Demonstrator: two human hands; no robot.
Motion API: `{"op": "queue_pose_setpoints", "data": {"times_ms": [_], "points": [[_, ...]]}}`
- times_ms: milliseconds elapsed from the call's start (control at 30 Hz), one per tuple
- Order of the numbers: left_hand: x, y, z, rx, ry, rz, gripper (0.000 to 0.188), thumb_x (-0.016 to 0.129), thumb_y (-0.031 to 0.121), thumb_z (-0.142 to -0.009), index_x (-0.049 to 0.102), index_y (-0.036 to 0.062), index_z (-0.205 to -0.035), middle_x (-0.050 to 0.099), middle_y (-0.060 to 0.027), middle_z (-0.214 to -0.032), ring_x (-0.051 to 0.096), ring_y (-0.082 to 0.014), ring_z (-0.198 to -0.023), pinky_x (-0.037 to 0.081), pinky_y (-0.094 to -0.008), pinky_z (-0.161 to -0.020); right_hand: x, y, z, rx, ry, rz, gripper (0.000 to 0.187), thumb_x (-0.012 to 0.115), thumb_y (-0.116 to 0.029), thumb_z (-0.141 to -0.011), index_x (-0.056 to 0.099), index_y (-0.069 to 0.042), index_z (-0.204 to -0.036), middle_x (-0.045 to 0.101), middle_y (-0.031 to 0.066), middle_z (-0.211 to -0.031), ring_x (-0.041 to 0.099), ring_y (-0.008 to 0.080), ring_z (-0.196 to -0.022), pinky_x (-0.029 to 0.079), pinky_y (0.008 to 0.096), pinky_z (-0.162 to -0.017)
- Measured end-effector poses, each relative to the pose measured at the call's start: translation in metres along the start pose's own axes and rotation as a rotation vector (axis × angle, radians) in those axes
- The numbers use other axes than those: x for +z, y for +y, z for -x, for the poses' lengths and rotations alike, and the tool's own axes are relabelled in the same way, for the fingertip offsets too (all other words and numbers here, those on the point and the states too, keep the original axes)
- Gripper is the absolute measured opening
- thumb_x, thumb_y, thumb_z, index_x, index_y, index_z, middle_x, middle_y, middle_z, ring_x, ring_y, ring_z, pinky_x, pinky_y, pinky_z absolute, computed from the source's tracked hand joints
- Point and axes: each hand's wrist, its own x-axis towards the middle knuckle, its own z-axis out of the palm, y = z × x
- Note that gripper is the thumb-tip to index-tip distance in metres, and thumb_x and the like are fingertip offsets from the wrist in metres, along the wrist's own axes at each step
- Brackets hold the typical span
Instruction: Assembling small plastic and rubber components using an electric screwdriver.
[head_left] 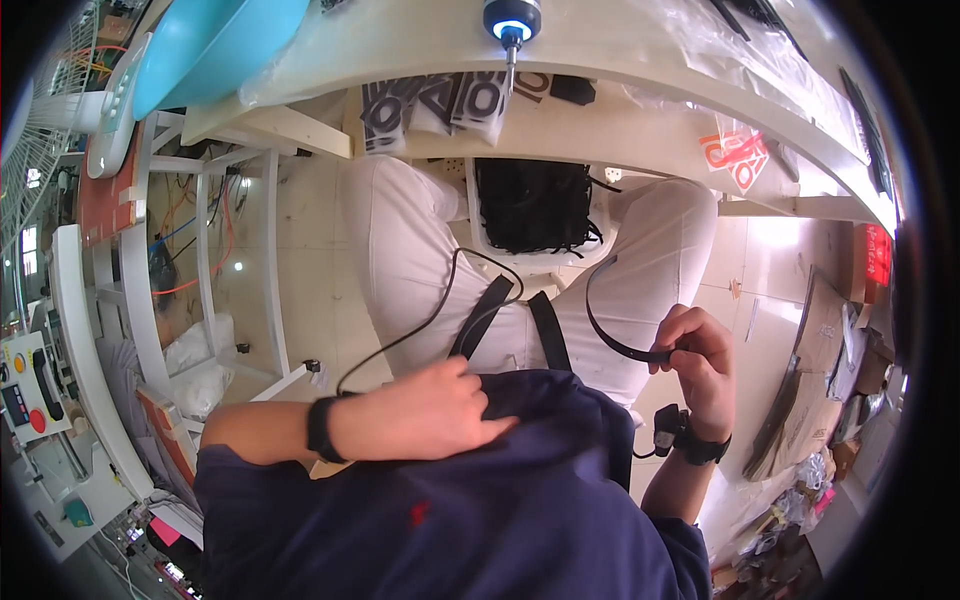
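My right hand (695,350) pinches one end of a thin black strap (608,335). The strap curves away over my right thigh, its other end free. My left hand (425,410) lies across the front of my dark blue shirt (480,510), back of the hand up. Its fingers are loosely bent and apart, with nothing visible in them. A black cable (425,325) loops from near my left wrist over my lap, beside two dark straps (548,330). On my right wrist is a black band with a small black device (668,428).
A white bench (640,75) spans the front, bearing an electric screwdriver (512,25) with a lit ring. Printed packets (480,105) lie on its lower shelf. Below is a bin of black pieces (535,205). A fan (115,110) and blue basin (215,55) stand left; flattened cardboard (805,390) lies right.
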Motion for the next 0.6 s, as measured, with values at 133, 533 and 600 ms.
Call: {"op": "queue_pose_setpoints", "data": {"times_ms": [133,533,600], "points": [[-0.034,-0.037,0.008,-0.093,0.179,0.205,0.058,0.065,0.001,-0.07,0.065,0.0117,-0.127,0.057,-0.0076,-0.067,0.059,-0.0268,-0.064,0.047,-0.0385,-0.062,0.006,-0.005,-0.001,-0.008,-0.038,-0.007,0.024,0.054,0.003,-0.075,0.062,0.006,-0.097,0.057,0.009,-0.087,0.06,0.0156,-0.073,0.05,0.0261,-0.068],[0.032,-0.05,-0.071,-0.108,0.014,0.718,0.038,0.059,0.004,-0.086,0.064,0.0088,-0.123,0.067,-0.0165,-0.083,0.064,-0.0341,-0.075,0.05,-0.0428,-0.07,0.031,-0.019,-0.013,-0.282,-0.319,-0.468,0.028,0.066,-0.007,-0.083,0.052,0.004,-0.105,0.055,0.0124,-0.081,0.055,0.018,-0.062,0.052,0.0302,-0.056],[0.027,-0.049,-0.072,-0.132,-0.068,0.849,0.026,0.061,0.005,-0.086,0.067,0.0059,-0.112,0.068,-0.0139,-0.088,0.066,-0.0275,-0.079,0.051,-0.0362,-0.072,0.024,-0.013,-0.019,-0.338,-0.197,-0.448,0.042,0.065,-0.022,-0.092,0.047,0.002,-0.121,0.049,0.0088,-0.08,0.052,0.0172,-0.063,0.052,0.0318,-0.057]]}}
